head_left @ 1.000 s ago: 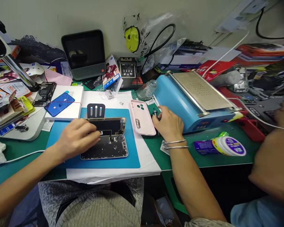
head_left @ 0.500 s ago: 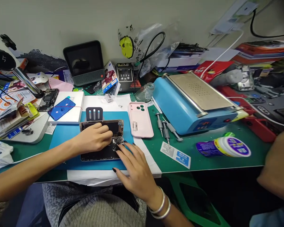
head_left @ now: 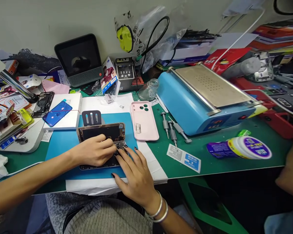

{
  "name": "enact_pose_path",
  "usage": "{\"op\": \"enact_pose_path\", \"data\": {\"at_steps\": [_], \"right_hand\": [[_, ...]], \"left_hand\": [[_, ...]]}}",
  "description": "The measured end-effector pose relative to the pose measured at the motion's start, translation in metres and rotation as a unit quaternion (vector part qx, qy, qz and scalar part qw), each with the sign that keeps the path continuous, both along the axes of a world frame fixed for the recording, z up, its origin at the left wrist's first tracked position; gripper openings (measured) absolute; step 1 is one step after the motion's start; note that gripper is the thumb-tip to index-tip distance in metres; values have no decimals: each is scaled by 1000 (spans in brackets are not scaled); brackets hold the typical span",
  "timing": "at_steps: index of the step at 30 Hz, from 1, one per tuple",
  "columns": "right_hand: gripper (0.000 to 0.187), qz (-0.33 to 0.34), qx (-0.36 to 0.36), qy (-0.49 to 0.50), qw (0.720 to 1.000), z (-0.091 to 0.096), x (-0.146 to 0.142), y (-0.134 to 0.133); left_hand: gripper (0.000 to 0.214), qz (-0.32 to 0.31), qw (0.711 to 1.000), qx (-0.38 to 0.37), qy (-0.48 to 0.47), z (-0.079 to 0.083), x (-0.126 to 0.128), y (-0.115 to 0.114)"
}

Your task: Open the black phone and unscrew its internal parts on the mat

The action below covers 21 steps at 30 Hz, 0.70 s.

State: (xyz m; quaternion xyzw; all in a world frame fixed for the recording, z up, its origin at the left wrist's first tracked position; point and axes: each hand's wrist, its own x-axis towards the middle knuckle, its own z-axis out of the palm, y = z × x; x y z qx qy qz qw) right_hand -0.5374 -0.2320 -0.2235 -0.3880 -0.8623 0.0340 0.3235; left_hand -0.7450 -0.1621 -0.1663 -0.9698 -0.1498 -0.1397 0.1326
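Note:
An opened phone (head_left: 99, 167) lies on a blue mat (head_left: 63, 139), its screen half (head_left: 107, 131) tilted up at the back against a dark slotted stand (head_left: 91, 117). My left hand (head_left: 96, 151) is closed over the phone's inside, thumb and fingers pressed together. Whatever may be in that pinch is hidden. Opposite it, my right hand (head_left: 136, 177) lies with fingers stretched out, the fingertips on the phone's right end near exposed metal parts. The thumb rests apart, by the mat's front edge. Much of the phone's inside is covered by both hands.
Right of the mat are a pink phone case (head_left: 146, 122), several screwdrivers (head_left: 172, 134), a wipe packet (head_left: 184, 158), a purple-and-white tub (head_left: 239, 148) and a blue heating plate machine (head_left: 180, 113). A white box (head_left: 74, 113) carries a blue phone back (head_left: 57, 113). Someone's arm (head_left: 291, 169) is at far right.
My left hand has come down from in front of the raised screen to over the phone's lower half. My right fingers stay at its right end. The whole view has shifted slightly.

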Motion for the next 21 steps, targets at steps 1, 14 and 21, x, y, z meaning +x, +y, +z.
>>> {"op": "enact_pose_path", "data": {"at_steps": [1,14,21], "right_hand": [[38,-1,1,0,1000,0,0,0],[38,-1,-1,6,1000,0,1,0],[35,11,5,33,999,4,3,1]], "left_hand": [[32,0,1000,3,1,0,0,0],[9,86,993,63,-40,22,-25,-6],[16,260,947,88,-169,17,-70,-20]]}}
